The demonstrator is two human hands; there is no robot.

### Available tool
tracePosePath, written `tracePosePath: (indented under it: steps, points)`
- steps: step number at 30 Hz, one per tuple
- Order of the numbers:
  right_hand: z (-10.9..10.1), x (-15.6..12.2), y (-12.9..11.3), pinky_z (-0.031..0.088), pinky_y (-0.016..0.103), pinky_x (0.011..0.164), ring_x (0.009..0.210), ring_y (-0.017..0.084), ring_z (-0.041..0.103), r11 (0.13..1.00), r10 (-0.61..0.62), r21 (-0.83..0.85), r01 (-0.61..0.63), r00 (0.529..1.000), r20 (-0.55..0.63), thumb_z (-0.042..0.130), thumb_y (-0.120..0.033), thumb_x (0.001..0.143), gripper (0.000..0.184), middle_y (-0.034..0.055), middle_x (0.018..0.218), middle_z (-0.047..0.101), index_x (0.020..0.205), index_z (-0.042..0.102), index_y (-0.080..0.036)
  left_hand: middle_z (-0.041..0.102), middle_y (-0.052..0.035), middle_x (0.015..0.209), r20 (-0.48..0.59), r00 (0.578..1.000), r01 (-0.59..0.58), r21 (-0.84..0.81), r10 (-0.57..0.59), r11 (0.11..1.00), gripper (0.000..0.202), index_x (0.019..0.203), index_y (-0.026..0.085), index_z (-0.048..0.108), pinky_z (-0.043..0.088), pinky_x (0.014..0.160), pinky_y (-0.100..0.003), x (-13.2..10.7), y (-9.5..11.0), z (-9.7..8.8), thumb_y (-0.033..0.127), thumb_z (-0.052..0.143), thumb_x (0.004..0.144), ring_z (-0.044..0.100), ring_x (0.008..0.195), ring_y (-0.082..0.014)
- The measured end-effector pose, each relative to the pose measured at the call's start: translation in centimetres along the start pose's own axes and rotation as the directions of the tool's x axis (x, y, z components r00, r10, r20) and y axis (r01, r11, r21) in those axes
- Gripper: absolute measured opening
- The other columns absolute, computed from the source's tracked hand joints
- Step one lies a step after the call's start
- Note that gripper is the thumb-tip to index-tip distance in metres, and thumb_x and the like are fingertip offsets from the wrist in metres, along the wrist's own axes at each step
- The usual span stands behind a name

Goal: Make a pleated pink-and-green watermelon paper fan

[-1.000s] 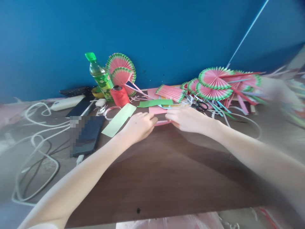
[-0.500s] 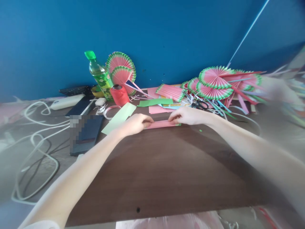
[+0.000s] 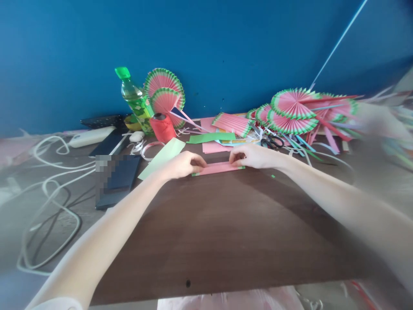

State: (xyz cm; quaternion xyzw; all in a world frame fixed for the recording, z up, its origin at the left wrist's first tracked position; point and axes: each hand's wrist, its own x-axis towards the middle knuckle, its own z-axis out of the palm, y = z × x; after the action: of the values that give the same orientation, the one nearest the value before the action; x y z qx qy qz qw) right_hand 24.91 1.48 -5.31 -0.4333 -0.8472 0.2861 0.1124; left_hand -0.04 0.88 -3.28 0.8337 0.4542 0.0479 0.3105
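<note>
A narrow folded strip of pink paper (image 3: 218, 168) with green ends lies on the brown table in front of me. My left hand (image 3: 185, 165) pinches its left part, fingers bent over the paper. At the right part, my right hand (image 3: 247, 156) has thumb and fingers closed on the strip. Just behind the hands are a green paper strip (image 3: 211, 137) and pink paper sheets (image 3: 214, 148). A pale green sheet (image 3: 163, 158) lies beside my left hand. Close behind my right hand is a pair of scissors (image 3: 272, 141).
Pleated pink-and-green paper fans (image 3: 293, 105) pile up at the back right; more fans (image 3: 165, 88) lean on the blue wall. A green-capped bottle (image 3: 135, 99) and a red spool (image 3: 163, 128) stand at the back left. White cables (image 3: 48, 185) and a dark tablet-like object (image 3: 121, 181) lie left.
My left hand's fingers have shifted slightly, and the strip's green left end now shows below them. The right hand stays on the strip. The whole view has shifted a little.
</note>
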Motion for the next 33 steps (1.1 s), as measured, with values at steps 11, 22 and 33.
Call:
tracePosePath:
  steps: [11, 22, 33]
  points:
    - [0.2, 0.1, 0.4, 0.037, 0.023, 0.059, 0.063, 0.011, 0.049, 0.997, -0.027, 0.070, 0.025, 0.999, 0.031, 0.055, -0.027, 0.072, 0.016, 0.0011, 0.071, 0.058, 0.080, 0.061, -0.014, 0.066, -0.0038, 0.081, 0.003, 1.000, 0.003, -0.038, -0.003, 0.999, 0.022, 0.088, 0.015, 0.062, 0.043, 0.062, -0.025, 0.0, 0.0, 0.5, 0.027, 0.053, 0.072, 0.058, 0.071, -0.0151]
    - [0.6, 0.2, 0.8, 0.035, 0.022, 0.057, 0.063, 0.011, 0.046, 0.995, -0.082, 0.060, 0.080, 0.996, 0.027, 0.055, -0.021, 0.073, 0.010, 0.0002, 0.072, 0.055, 0.080, 0.058, -0.015, 0.062, -0.0032, 0.086, -0.052, 0.998, -0.022, 0.016, 0.023, 1.000, 0.018, 0.091, 0.016, 0.058, 0.043, 0.070, -0.026, -0.2, 0.2, 1.2, 0.019, 0.050, 0.075, 0.056, 0.075, -0.0141]
    - [0.6, 0.1, 0.8, 0.038, 0.029, 0.078, 0.082, 0.013, 0.047, 0.958, -0.276, -0.056, 0.282, 0.956, 0.095, 0.041, -0.007, 0.078, 0.041, 0.0047, 0.093, 0.049, 0.108, 0.065, -0.022, 0.048, -0.0020, 0.101, 0.027, 0.981, -0.193, 0.193, 0.192, 0.962, 0.033, 0.110, 0.029, 0.058, 0.033, 0.093, -0.036, 0.1, -1.0, 1.3, 0.016, 0.043, 0.084, 0.042, 0.099, -0.0175]
